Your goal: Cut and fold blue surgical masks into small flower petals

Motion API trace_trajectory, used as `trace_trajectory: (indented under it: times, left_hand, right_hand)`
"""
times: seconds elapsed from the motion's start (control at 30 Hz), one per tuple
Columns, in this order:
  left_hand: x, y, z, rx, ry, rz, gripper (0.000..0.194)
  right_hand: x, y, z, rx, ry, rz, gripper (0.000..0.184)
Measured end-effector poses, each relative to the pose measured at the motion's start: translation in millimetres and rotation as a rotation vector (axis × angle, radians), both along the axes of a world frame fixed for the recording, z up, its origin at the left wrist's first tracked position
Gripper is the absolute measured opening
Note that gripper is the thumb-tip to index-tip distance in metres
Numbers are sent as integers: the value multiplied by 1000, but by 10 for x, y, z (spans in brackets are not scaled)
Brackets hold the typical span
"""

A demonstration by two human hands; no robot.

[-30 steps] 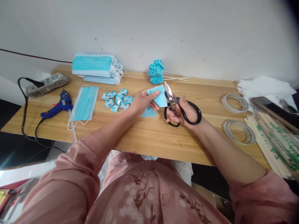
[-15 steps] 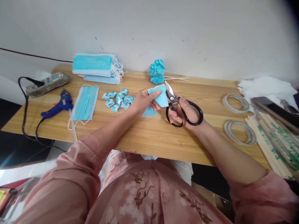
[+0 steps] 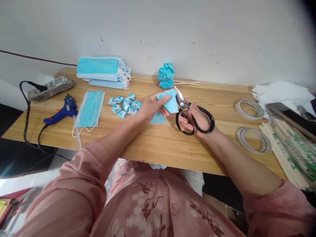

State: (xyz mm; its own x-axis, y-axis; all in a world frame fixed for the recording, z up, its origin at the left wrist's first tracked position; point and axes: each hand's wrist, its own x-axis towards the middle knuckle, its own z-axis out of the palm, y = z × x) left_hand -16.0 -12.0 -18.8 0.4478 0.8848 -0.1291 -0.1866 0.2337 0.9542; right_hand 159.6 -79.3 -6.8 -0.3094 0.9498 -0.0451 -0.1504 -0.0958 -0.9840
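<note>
My left hand pinches a folded piece of blue mask fabric between thumb and fingers above the table. Around the black handles of the scissors my right hand is closed. Their blades point up and away, right beside the fabric's right edge; whether they touch it I cannot tell. Under my left hand a flat light-blue piece of fabric lies on the wood, partly covered. Several small folded blue pieces sit in a cluster to the left of that hand.
A mask stack and blue fabric flowers with thin sticks lie at the back. Leftward are a single mask, a blue glue gun and a power strip. Tape rolls, bundled sticks and a phone lie right.
</note>
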Motion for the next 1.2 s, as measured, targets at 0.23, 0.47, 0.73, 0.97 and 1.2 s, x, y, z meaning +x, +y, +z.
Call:
trace_trajectory:
  times: [0.23,0.47,0.73,0.97,1.2]
  left_hand:
    - [-1,5,-3,0,-13,-3,36]
    - [-4,-2,9,-1,-24,-2,35]
    - [-7,-3,11,7,-2,9,36]
    - [-7,-8,5,14,-26,3,36]
    - [-8,-18,35,13,-3,9,38]
  right_hand:
    - [1,2,-9,1,15,2,75]
    - [-6,3,-19,-8,44,-1,72]
    - [-21,-1,-4,10,30,-6,72]
    - [-11,-4,-22,12,44,-13,74]
    - [-29,-13,-17,5,35,-36,75]
